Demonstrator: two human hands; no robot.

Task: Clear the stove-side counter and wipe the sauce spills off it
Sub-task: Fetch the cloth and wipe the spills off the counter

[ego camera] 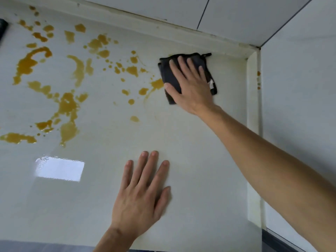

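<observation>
Your right-hand fingers [183,65] lie spread and flat, pressing down on a dark folded cloth [168,75]; they are not curled around it. The right hand [190,88] covers most of the cloth, with the thumb on its left edge. The cloth sits in the upper right of the frame, near the back corner of the counter [190,142]. Its long axis runs from upper left to lower right, roughly in line with your forearm. A small loop [206,55] sticks out at its upper right corner, pointing toward the back wall [236,15], and a white tag [211,84] shows at its right edge.

Your left-hand fingers [145,164] are also open and splayed, palm down, holding nothing. The left hand [140,193] rests on bare counter at lower centre, well apart from the cloth.

Edges: a raised lip runs along the back wall just above the cloth, and a second lip [252,124] runs down the right side of the counter against the side wall [300,106]. Between the cloth and the right lip there is a strip of clear surface. The counter's front edge shows at the bottom of the frame.

Sauce spills [67,104], amber-coloured, cover the upper left and centre left. The nearest blotch [157,83] touches the cloth's left edge. The surface between your two hands is clean. A few small spots [258,73] mark the side wall at upper right. A bright window reflection [60,169] lies at lower left.
</observation>
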